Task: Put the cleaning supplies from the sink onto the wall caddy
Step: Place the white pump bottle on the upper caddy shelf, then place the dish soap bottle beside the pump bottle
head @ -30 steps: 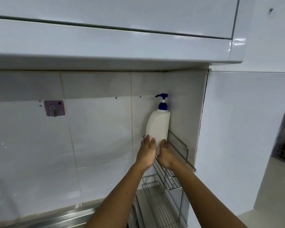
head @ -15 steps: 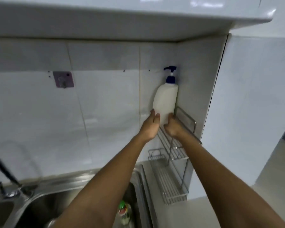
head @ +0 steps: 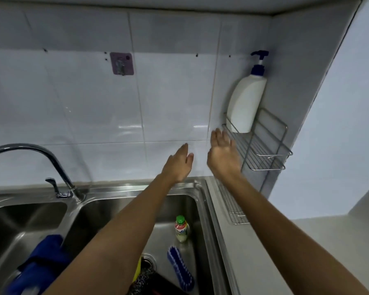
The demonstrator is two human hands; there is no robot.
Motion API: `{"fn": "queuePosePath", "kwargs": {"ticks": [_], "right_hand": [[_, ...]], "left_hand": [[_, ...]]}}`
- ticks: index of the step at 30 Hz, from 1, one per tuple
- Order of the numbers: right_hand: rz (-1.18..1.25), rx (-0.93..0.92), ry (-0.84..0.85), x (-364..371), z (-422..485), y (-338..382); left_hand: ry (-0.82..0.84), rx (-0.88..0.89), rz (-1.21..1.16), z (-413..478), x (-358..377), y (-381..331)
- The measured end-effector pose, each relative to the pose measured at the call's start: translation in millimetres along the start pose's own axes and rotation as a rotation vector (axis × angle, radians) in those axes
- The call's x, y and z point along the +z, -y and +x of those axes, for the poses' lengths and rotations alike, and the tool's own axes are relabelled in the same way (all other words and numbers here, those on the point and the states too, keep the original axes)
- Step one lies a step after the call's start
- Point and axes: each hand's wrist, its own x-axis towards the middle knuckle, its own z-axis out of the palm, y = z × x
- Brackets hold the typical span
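Note:
A white pump bottle [head: 246,103] with a blue pump stands upright at the back of the wire wall caddy [head: 271,155] in the corner. My left hand [head: 178,165] and my right hand [head: 222,154] hover empty with fingers apart, just left of the caddy and below the bottle. In the right basin of the steel sink [head: 202,211] lie a small bottle with a green cap [head: 181,229], a blue scrub brush [head: 180,267] and a dark scourer [head: 142,279] partly hidden by my left arm. A blue cloth [head: 45,260] hangs over the sink divider.
A curved chrome tap [head: 51,160] stands behind the sink at the left. A purple adhesive hook [head: 121,63] is stuck on the tiled wall. A lower wire rack [head: 232,207] lies on the counter under the caddy. A white side wall closes the right.
Both hands have let go of the pump bottle, which now stands in the caddy, and have drawn back and down. The view has tilted down, showing the sink.

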Motion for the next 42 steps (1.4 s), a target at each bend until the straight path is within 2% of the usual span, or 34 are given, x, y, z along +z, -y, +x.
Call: {"fn": "queuePosePath", "kwargs": {"ticks": [7, 15, 19, 23, 26, 34, 39, 42], "right_hand": [[0.06, -0.014, 0.424, 93, -64, 16], [0.176, -0.044, 0.647, 173, -88, 42], [0.145, -0.056, 0.733, 221, -94, 51], [0.124, -0.103, 0.748, 254, -98, 50], [0.177, -0.066, 0.738, 260, -101, 49], [0.142, -0.083, 0.714, 254, -92, 50], [0.197, -0.125, 0.586, 224, -80, 44], [0.197, -0.137, 0.461, 185, -64, 43]], "left_hand": [[0.182, -0.107, 0.147, -55, 41, 81], [0.48, -0.246, 0.316, -79, 111, 163], [0.552, -0.243, 0.321, -80, 156, 190], [0.569, -0.226, 0.269, -79, 196, 209], [0.544, -0.231, 0.17, -79, 216, 216], [0.474, -0.192, 0.089, -82, 226, 223], [0.354, -0.16, -0.047, -93, 211, 200], [0.221, -0.159, -0.134, -95, 192, 178]]}}
